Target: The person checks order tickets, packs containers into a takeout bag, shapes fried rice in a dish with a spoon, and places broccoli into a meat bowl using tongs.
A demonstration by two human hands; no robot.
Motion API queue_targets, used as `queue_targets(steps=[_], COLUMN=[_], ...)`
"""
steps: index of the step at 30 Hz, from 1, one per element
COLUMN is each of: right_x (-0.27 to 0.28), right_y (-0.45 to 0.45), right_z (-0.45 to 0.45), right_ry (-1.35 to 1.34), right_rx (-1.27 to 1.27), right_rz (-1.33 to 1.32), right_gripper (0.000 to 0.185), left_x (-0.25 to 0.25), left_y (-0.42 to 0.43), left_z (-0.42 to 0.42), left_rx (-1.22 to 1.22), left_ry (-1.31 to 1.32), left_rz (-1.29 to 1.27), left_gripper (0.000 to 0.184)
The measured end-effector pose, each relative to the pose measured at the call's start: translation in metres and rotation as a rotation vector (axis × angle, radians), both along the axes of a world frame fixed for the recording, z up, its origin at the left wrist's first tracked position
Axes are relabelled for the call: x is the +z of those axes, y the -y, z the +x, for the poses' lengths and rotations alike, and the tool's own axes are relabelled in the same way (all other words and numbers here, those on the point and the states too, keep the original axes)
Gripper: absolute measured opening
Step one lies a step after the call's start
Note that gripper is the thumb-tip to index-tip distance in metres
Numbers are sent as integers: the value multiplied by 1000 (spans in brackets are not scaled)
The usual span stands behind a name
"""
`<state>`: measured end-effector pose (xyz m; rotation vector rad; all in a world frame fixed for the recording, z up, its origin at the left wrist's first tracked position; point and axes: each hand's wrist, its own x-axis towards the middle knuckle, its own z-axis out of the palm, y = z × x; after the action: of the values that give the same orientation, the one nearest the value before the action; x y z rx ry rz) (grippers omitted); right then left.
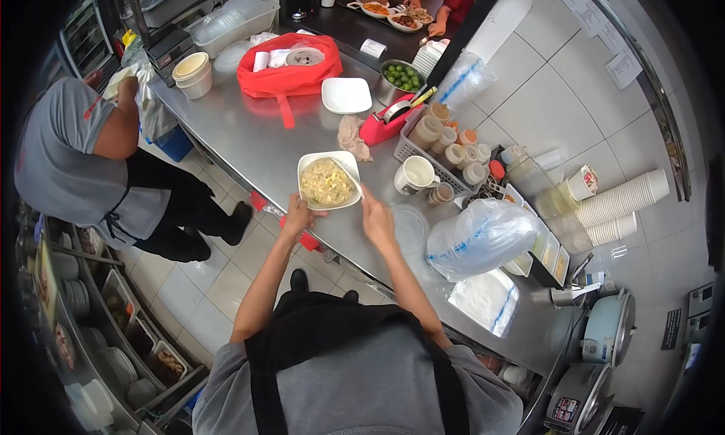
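A square white bowl [305,163] of fried rice [326,183] is in front of me at the counter's near edge. My left hand [299,216] grips its near left corner, fingers closed at the rim. At the near right side, my right hand [375,217] is closed against the bowl's edge. A pale strip, possibly a spoon handle, runs along that side of the rice; I cannot make it out clearly. Beyond the bowl lie a crumpled beige cloth [353,137] and a square white plate [347,95]. A white mug [415,176] stands to the right.
A red bag [290,69], a pot of green limes [402,78], a red tape dispenser [385,124] and a basket of bottles [436,161] stand on the steel counter [234,133]. Plastic bags [483,239] lie at right. A co-worker [94,159] stands at left; another person's hands are beyond the counter.
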<state>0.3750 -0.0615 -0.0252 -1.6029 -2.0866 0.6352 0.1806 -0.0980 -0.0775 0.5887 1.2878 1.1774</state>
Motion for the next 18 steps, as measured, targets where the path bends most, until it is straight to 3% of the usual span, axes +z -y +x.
queue_targets(steps=[5,8,11,14,18], right_x=[56,29,56,70,66], right_y=[7,1,-3,18,27], right_z=[-3,-8,1,-5,-5], right_ry=[212,215,184,276,157], right_rx=[80,85,137,167,116], right_rz=[72,119,116,68,23], right_gripper=[33,32,34,36,35], left_x=[1,-7,-8,-4,-11], left_y=[5,4,10,-5,-61], left_z=[6,11,-1,-27,-62], left_rx=[61,128,-54,-117,15], left_ry=[87,103,82,-344,-977], left_rz=[-7,-12,12,-26,174], left_gripper=[24,24,32,36,35])
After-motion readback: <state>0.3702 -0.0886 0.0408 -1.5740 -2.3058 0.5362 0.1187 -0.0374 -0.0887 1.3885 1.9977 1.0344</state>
